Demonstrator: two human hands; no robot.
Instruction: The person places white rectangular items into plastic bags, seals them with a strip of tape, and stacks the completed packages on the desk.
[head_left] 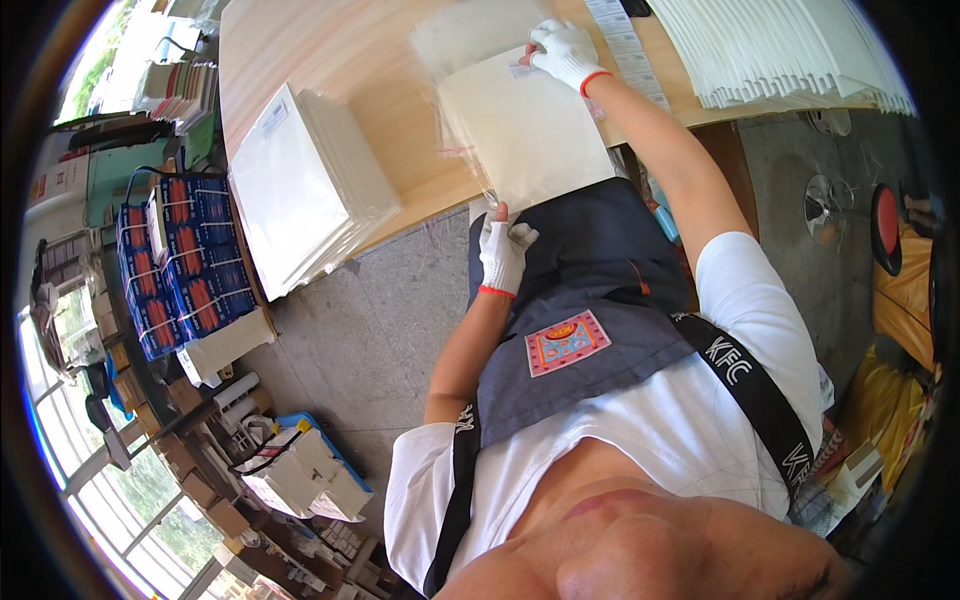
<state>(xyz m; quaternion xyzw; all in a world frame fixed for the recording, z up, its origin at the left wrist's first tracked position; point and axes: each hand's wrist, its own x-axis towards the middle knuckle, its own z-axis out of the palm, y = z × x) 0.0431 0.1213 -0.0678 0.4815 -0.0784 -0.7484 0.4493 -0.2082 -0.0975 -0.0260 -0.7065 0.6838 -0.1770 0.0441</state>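
A flat white packet in a clear plastic bag [525,135] lies on the table, its near end reaching over the edge toward my lap. My left hand [503,252], in a white knitted glove with bare fingertips, is closed at the packet's near left corner, the plastic between thumb and finger. Stretched across to the far end, my right hand [564,55], gloved alike, has its bent fingers together at a small printed label [521,70] on the packet. Another clear sleeve [470,40] lies partly beneath, farther off. Beside my right hand runs a strip of printed labels [628,50].
On the left of the wooden table [400,150] leans a stack of bagged white packets [300,185]. A large fanned pile of white sheets [780,50] covers the far right. Blue strapped bundles [185,260] stand left of the table, and a white bin [305,470] is on the floor.
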